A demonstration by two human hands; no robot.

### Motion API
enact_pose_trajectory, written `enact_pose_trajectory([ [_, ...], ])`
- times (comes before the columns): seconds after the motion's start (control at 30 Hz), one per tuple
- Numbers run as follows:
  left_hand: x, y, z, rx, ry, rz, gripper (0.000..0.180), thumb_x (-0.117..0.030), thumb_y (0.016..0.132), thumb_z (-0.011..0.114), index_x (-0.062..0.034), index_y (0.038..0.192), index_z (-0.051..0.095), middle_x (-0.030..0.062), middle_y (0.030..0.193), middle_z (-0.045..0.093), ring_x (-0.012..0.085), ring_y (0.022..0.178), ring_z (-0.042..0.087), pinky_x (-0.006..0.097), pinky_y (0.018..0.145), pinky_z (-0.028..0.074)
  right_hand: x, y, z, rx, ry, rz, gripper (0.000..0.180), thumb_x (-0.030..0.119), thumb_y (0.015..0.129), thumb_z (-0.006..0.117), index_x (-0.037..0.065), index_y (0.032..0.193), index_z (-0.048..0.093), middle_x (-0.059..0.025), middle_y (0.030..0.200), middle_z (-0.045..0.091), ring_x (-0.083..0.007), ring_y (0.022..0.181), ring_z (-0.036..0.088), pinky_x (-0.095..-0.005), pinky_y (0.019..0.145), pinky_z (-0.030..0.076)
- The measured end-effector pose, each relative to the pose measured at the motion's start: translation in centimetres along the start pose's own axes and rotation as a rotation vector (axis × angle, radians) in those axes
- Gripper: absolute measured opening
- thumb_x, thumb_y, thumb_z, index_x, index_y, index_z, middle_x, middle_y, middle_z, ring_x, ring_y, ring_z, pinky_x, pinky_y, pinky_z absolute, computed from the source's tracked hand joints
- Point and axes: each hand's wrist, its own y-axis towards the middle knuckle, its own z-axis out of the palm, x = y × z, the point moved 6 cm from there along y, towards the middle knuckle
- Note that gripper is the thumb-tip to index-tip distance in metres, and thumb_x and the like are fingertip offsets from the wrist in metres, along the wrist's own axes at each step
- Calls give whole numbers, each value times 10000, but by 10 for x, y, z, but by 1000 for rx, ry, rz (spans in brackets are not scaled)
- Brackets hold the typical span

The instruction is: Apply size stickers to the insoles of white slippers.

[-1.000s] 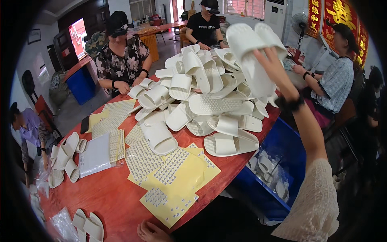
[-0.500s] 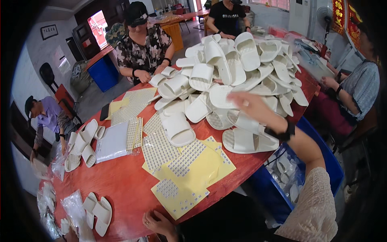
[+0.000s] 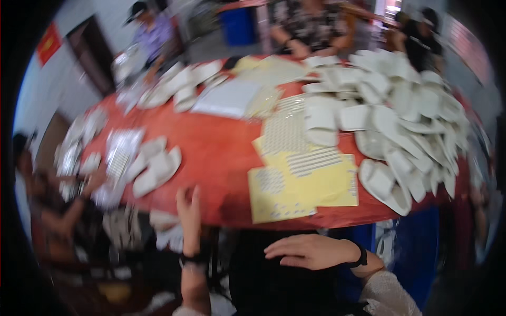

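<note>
My left hand reaches over the table's near edge with its fingers apart and nothing in them. Just beyond it, to the left, lies a pair of white slippers, blurred by motion. In front of my body, short of the table, my right hand hovers palm down, fingers stretched out, holding nothing. Yellow sticker sheets with rows of small printed labels lie on the red table between the hands and the farther things. To the right rises a large heap of white slippers.
A blue bin with wrapped things stands below the table at right. Clear plastic bags lie at left near a co-worker's arm. A white stack of plastic bags and more slippers lie toward the far side. Other people sit around.
The view has swung left. My right hand has come back from the slipper heap to in front of my body. My left hand has lifted and stretched forward toward the pair of slippers.
</note>
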Motion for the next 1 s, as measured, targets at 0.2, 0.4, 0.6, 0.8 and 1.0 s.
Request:
enact_pose_trajectory([
  [0.2, 32, 70, -109, -241, -39, -132, 396, -229, 857, 655, 35, 1133, 552, 109, 1003, 603, 169, 922, 556, 296, 812, 448, 10, 8, 46, 273, 341, 84, 293, 148, 927, 557, 56, 1205, 556, -104, 1204, 582, -251, 1101, 574, -314, 926, 457],
  [0.4, 110, 144, -141, -57, 350, -197, 391, -220, 856, 607, 30, 1151, 553, 208, 1002, 617, 252, 926, 593, 345, 823, 454, -8, 7, 62, 329, 412, 159, 288, 185, 961, 505, 61, 1216, 555, -93, 1181, 597, -220, 1088, 581, -295, 928, 444],
  [0.6, 118, 205, -70, 473, 965, 576, 269, -120, 824, 539, -12, 1055, 621, 174, 907, 633, 307, 868, 608, 390, 783, 464, -54, 6, 51, 109, 642, 252, 296, 224, 988, 466, 39, 1200, 559, -58, 1095, 637, -140, 1010, 590, -272, 909, 443],
  [0.8, 110, 226, -13, 581, 1035, 390, 231, -98, 820, 533, -7, 1016, 615, 143, 846, 620, 274, 795, 599, 374, 711, 456, -92, 14, 41, -87, 905, 309, 344, 252, 1000, 439, 0, 1225, 503, -51, 1177, 575, -135, 1026, 563, -270, 909, 440],
  [1.0, 96, 223, 13, 610, 997, 385, 195, -76, 817, 527, -3, 977, 609, 112, 786, 607, 242, 721, 590, 358, 640, 449, -85, 42, 24, -58, 667, 332, 351, 275, 993, 448, -19, 1103, 605, -83, 1031, 654, -160, 951, 606, -294, 846, 473],
])
